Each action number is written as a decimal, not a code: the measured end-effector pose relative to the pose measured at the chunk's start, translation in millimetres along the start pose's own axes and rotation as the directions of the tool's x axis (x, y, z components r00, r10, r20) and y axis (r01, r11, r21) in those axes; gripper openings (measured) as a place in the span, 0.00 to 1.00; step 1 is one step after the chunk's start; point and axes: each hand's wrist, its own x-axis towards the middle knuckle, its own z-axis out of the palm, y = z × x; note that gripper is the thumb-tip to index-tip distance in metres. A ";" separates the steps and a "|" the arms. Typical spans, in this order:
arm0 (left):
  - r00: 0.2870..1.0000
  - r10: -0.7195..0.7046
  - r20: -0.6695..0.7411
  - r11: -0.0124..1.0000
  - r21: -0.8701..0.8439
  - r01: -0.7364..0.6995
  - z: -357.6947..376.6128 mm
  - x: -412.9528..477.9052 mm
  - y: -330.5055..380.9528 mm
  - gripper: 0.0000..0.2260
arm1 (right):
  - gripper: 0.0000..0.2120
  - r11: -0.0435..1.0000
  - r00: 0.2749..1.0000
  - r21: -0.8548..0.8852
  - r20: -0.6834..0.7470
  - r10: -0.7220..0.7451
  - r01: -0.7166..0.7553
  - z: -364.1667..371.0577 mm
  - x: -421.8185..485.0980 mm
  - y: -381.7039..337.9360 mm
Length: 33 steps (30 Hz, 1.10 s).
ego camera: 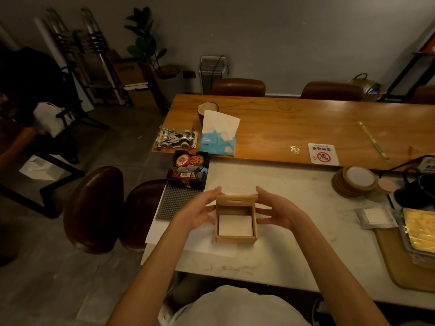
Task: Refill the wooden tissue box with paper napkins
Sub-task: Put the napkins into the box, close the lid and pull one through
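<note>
A small wooden tissue box (235, 238) stands on the white marble table, its slotted lid (236, 200) raised at the far side. A stack of white paper napkins (235, 225) lies flat inside it. My left hand (200, 211) is at the box's left side, fingertips reaching the lid's left end. My right hand (277, 209) mirrors it on the right side, fingers spread along the wall and lid. Whether the palms press the box I cannot tell. A plastic pack of more napkins (374, 216) lies to the right.
A blue tissue pack (217, 143), a toy car (175, 138) and a cup (207, 109) sit on the wooden table beyond. A black tray of small items (188, 170) is at the left edge. Stacked coasters (355, 182), a kettle (416, 191) and a wrapped tray (419, 231) crowd the right.
</note>
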 end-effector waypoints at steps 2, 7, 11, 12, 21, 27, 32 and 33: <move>0.996 0.085 0.028 0.991 0.097 -0.087 -2.7 -5.9 -14.2 0.20 | 0.12 0.983 0.991 -0.128 -0.007 -0.135 0.133 -1.4 0.3 19.2; 0.967 0.251 -0.051 0.945 0.228 -0.233 8.5 -9.4 -53.7 0.35 | 0.31 0.879 0.896 -0.261 -0.093 -0.434 0.399 12.7 3.3 61.4; 0.947 0.307 -0.095 0.923 0.273 -0.271 11.0 -2.1 -67.9 0.36 | 0.32 0.856 0.876 -0.326 -0.139 -0.463 0.400 16.5 9.4 68.7; 0.945 0.311 -0.103 0.919 0.286 -0.272 10.7 -0.7 -70.0 0.37 | 0.32 0.849 0.878 -0.361 -0.141 -0.457 0.385 16.7 9.9 68.1; 0.937 0.314 -0.154 0.911 0.326 -0.252 13.5 3.1 -78.5 0.36 | 0.10 0.087 0.696 -0.994 -0.014 -0.718 0.069 75.6 16.3 51.0; 0.941 0.306 -0.147 0.917 0.312 -0.249 14.1 2.8 -76.9 0.34 | 0.13 -0.106 0.826 -0.987 -0.040 -0.562 -0.121 98.0 25.4 37.5; 0.940 0.305 -0.154 0.920 0.302 -0.249 13.0 5.4 -79.3 0.34 | 0.12 -0.174 0.833 -0.968 -0.058 -0.550 -0.183 105.7 24.4 35.5; 0.941 0.303 -0.152 0.921 0.302 -0.248 12.2 6.6 -80.5 0.34 | 0.11 -0.167 0.831 -0.968 -0.065 -0.552 -0.186 106.4 24.3 34.7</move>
